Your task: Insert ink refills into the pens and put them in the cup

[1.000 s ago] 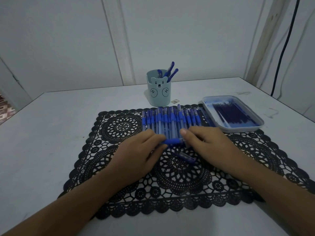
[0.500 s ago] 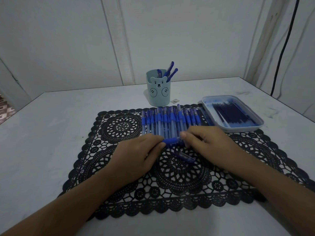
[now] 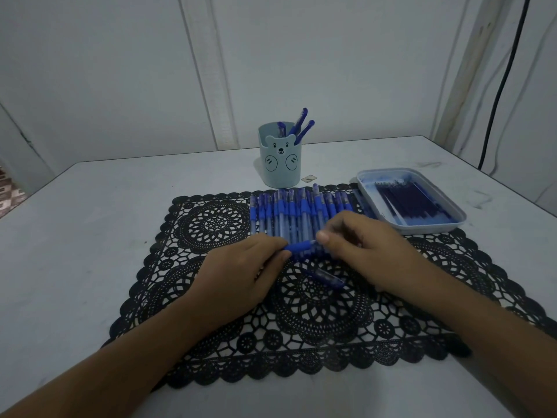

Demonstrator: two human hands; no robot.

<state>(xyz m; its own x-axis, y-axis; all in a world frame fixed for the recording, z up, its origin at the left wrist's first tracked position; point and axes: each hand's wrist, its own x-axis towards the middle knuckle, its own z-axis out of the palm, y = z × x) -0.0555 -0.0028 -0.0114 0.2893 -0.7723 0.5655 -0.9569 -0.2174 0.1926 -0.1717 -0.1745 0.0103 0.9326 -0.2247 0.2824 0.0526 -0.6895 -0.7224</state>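
The pale worktop (image 3: 90,236) carries a black lace mat (image 3: 211,297) in front of me. At the right far corner of the mat stands a shallow blue tray (image 3: 452,220) with dark ink refills (image 3: 413,203) lying inside. Behind the mat is a light blue cup (image 3: 280,167) with a bear face, and three blue pens (image 3: 301,128) lean in it. A row of pens (image 3: 289,212) lies side by side on the far part of the mat, touching one another. My left hand (image 3: 241,276) and my right hand (image 3: 367,251) meet just in front of this row, and both pinch one blue pen (image 3: 301,246) between them, each at one end. The picture is dim here, so I cannot tell if the refill is already inside it. A small blue part (image 3: 327,277), maybe a cap, lies on the mat below my right hand.
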